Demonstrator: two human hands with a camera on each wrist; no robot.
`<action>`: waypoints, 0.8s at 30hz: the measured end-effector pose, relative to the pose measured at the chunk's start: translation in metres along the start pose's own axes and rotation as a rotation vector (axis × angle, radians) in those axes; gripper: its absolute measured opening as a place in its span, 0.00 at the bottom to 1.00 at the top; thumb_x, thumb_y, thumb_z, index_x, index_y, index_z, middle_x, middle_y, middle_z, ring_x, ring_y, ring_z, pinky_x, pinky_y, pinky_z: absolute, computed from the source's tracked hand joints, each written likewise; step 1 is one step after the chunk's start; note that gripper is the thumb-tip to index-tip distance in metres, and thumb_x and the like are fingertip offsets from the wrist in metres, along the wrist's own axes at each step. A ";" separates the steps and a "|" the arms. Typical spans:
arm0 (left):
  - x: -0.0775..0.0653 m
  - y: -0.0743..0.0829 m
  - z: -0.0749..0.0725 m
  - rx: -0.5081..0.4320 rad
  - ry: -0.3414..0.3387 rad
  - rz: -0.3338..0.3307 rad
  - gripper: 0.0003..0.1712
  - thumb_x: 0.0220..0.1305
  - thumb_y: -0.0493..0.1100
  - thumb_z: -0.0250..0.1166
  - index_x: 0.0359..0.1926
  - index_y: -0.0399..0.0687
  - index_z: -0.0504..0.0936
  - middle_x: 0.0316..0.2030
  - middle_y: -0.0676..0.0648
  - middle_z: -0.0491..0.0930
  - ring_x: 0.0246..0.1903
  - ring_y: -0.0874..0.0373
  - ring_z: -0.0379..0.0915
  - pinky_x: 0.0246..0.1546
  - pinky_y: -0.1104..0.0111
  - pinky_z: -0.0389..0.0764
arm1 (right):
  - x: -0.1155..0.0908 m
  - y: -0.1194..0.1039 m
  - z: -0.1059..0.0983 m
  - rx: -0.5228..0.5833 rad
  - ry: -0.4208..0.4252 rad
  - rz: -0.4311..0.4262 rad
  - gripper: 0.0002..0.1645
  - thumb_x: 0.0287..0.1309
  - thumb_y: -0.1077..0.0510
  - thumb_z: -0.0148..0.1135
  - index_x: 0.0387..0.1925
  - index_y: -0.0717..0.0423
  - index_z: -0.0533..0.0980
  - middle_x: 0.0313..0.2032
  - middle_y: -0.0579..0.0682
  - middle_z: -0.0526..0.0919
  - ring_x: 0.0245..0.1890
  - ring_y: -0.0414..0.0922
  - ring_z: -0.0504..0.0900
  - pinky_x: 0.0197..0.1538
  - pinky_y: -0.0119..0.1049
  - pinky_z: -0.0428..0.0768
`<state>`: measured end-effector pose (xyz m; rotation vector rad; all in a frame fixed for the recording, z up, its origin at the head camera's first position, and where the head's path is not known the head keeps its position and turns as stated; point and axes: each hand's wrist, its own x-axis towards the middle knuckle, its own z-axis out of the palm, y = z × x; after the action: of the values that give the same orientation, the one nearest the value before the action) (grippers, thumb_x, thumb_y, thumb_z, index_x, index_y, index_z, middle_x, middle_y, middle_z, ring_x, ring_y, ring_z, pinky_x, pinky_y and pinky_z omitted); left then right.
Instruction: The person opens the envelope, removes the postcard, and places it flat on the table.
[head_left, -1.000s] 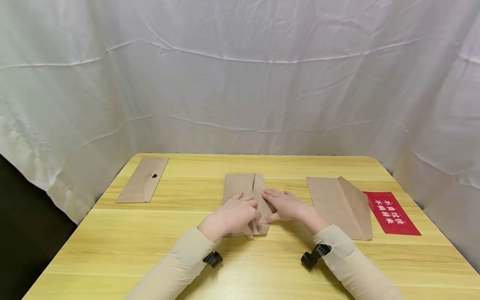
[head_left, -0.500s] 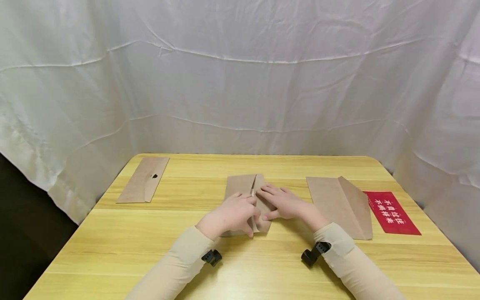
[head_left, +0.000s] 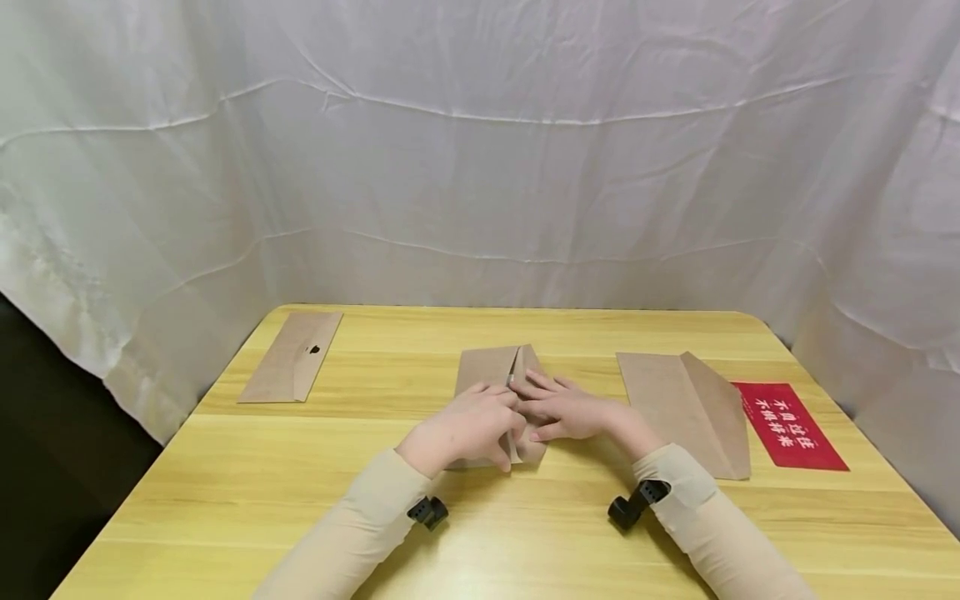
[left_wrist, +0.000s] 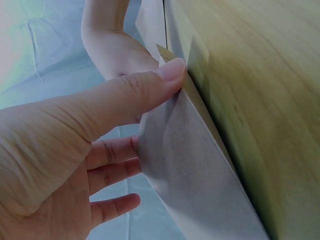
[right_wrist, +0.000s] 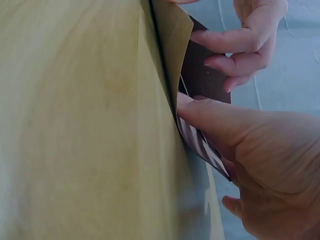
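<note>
A brown paper envelope [head_left: 483, 367] lies on the table between my hands, with a narrow gap along its flap [head_left: 529, 360] and a light strip showing in the gap. My left hand [head_left: 472, 423] pinches the envelope's edge at the gap; in the left wrist view its thumb [left_wrist: 145, 90] presses the paper while the outer fingers spread loosely behind. My right hand [head_left: 573, 412] rests on the flap side with its fingers extended, their tips close to the left hand's. In the right wrist view the right thumb [right_wrist: 210, 117] touches the paper at the opening. Both hands hide the envelope's middle.
Another brown envelope [head_left: 663, 400] with its flap unfolded lies to the right, overlapping a red card [head_left: 795, 429] with white characters. A closed brown envelope [head_left: 281, 367] with a small black mark lies at the far left. A pale curtain [head_left: 525, 183] hangs behind the wooden table [head_left: 525, 542].
The middle envelope has shifted slightly to the right and turned a little. My right fingers have slid left across the flap toward the left hand, which keeps its pinch.
</note>
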<state>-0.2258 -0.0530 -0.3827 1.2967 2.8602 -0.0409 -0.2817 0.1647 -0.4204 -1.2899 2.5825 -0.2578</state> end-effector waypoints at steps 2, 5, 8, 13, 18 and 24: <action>0.000 0.000 0.000 0.004 -0.004 0.003 0.17 0.41 0.62 0.77 0.31 0.66 0.82 0.46 0.59 0.79 0.55 0.61 0.70 0.63 0.57 0.69 | 0.000 -0.002 -0.002 0.004 -0.023 -0.001 0.37 0.68 0.43 0.53 0.73 0.50 0.59 0.76 0.57 0.49 0.77 0.62 0.40 0.70 0.70 0.45; 0.000 0.001 -0.001 0.009 -0.007 0.003 0.17 0.41 0.62 0.76 0.32 0.66 0.83 0.45 0.60 0.79 0.54 0.62 0.70 0.61 0.58 0.69 | 0.000 -0.005 -0.003 0.026 -0.041 0.017 0.36 0.68 0.44 0.53 0.72 0.51 0.61 0.76 0.57 0.51 0.77 0.62 0.40 0.71 0.69 0.44; -0.001 0.001 -0.001 0.017 -0.003 0.007 0.17 0.41 0.62 0.76 0.31 0.66 0.83 0.44 0.60 0.79 0.54 0.63 0.70 0.57 0.61 0.71 | 0.000 -0.006 -0.001 0.031 -0.045 0.034 0.35 0.69 0.43 0.53 0.72 0.51 0.61 0.75 0.56 0.53 0.77 0.61 0.40 0.72 0.68 0.43; -0.001 0.001 0.000 0.008 -0.001 0.012 0.17 0.40 0.62 0.77 0.31 0.66 0.82 0.48 0.58 0.79 0.56 0.62 0.70 0.57 0.60 0.71 | 0.001 -0.003 0.002 0.041 -0.036 0.054 0.36 0.69 0.41 0.52 0.73 0.49 0.61 0.76 0.54 0.53 0.77 0.60 0.41 0.72 0.68 0.43; -0.001 0.001 0.001 -0.011 -0.014 0.002 0.17 0.41 0.62 0.77 0.30 0.66 0.82 0.58 0.55 0.77 0.63 0.58 0.68 0.63 0.55 0.69 | 0.001 -0.002 -0.001 0.066 -0.009 0.087 0.38 0.66 0.39 0.54 0.72 0.46 0.61 0.76 0.52 0.53 0.77 0.60 0.43 0.72 0.68 0.43; 0.000 0.001 0.000 -0.007 -0.019 -0.005 0.18 0.40 0.62 0.77 0.30 0.65 0.81 0.62 0.54 0.75 0.62 0.58 0.68 0.63 0.57 0.69 | -0.001 -0.002 -0.002 0.038 0.015 0.114 0.38 0.62 0.36 0.58 0.71 0.38 0.63 0.75 0.50 0.55 0.77 0.58 0.42 0.72 0.67 0.42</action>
<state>-0.2249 -0.0519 -0.3824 1.2813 2.8453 -0.0420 -0.2807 0.1644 -0.4177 -1.1273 2.6394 -0.2951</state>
